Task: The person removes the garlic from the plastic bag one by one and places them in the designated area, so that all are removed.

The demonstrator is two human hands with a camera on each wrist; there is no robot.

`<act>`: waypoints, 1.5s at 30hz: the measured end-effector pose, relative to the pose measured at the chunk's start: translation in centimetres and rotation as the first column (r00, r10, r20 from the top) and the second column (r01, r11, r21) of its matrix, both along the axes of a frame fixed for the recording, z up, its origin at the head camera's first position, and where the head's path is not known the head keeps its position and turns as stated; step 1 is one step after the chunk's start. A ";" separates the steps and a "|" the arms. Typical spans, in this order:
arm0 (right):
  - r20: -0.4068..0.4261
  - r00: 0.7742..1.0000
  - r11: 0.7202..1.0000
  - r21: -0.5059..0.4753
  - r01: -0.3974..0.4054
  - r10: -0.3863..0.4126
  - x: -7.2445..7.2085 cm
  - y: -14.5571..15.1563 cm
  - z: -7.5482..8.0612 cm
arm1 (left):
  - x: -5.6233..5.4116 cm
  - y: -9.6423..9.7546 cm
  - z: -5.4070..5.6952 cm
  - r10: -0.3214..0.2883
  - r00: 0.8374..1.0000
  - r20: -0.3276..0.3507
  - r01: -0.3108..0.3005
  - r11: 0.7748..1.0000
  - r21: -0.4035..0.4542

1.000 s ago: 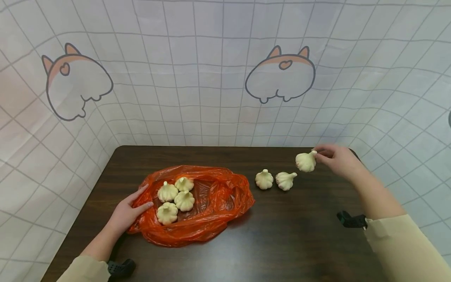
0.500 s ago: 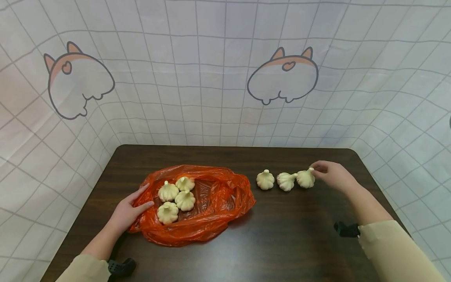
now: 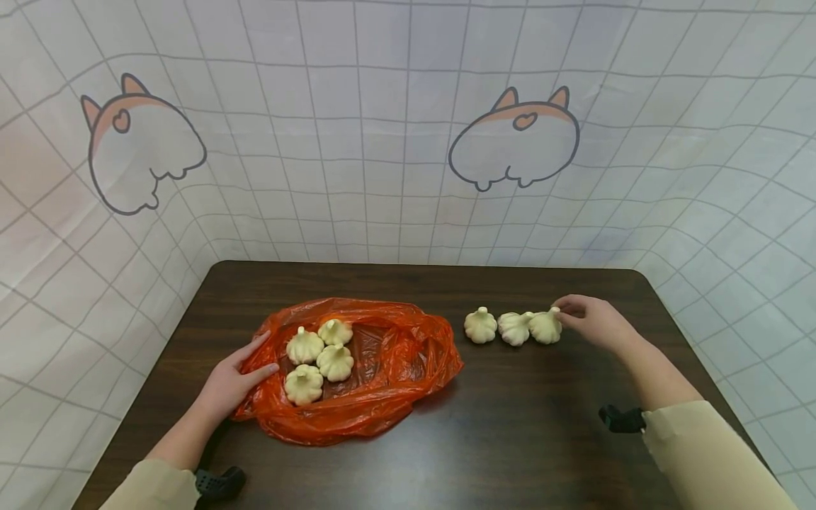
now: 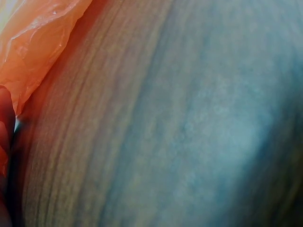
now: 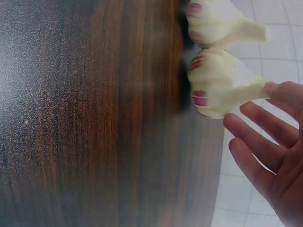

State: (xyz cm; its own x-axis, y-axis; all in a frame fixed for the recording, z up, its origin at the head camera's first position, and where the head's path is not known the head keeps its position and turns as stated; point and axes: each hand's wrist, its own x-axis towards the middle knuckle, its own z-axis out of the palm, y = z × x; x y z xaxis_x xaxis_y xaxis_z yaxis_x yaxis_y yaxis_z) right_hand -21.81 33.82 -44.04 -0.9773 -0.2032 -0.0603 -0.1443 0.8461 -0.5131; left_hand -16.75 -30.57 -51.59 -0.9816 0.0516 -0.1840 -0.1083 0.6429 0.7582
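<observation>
On the dark table, a red plastic bag [image 3: 408, 365] lies spread open with several whole garlic bulbs [image 3: 303, 384] in its left half. My left hand [image 3: 226, 382] holds the bag's left edge, thumb over the rim. Only fingertips and a bit of red plastic [image 4: 33, 56] show in the left wrist view. To the right of the bag, three garlic bulbs stand in a row: one [image 3: 480, 326] slightly apart, a middle one [image 3: 513, 329], and a right one [image 3: 545, 328] against it. My right hand [image 3: 593, 322] pinches that right bulb by its stem, the other fingers spread.
A white grid-patterned curtain [image 3: 357, 177] with cartoon dog drawings hangs behind and on both sides of the table [image 3: 510, 425]. Dark wrist straps [image 3: 219, 484] sit at both sleeves.
My right hand has lowered the garlic bulb to the table and slid it left, nudging the middle bulb slightly left. The left hand and the bag have stayed put.
</observation>
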 end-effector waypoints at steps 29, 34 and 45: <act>-0.011 1.000 0.999 0.020 0.029 -0.029 0.4 1.1 1.6 | 0.0 0.0 0.3 -0.001 1.000 0.007 0.001 1.000 0.005; -0.032 0.999 1.000 0.007 0.026 -0.026 0.5 0.2 2.8 | 0.0 0.0 0.3 -0.004 1.000 0.006 0.004 1.000 0.000; -0.053 0.996 0.995 -0.067 -0.073 0.069 -0.5 -5.3 5.0 | -0.1 -0.1 0.1 -0.001 1.000 0.014 0.000 1.000 0.006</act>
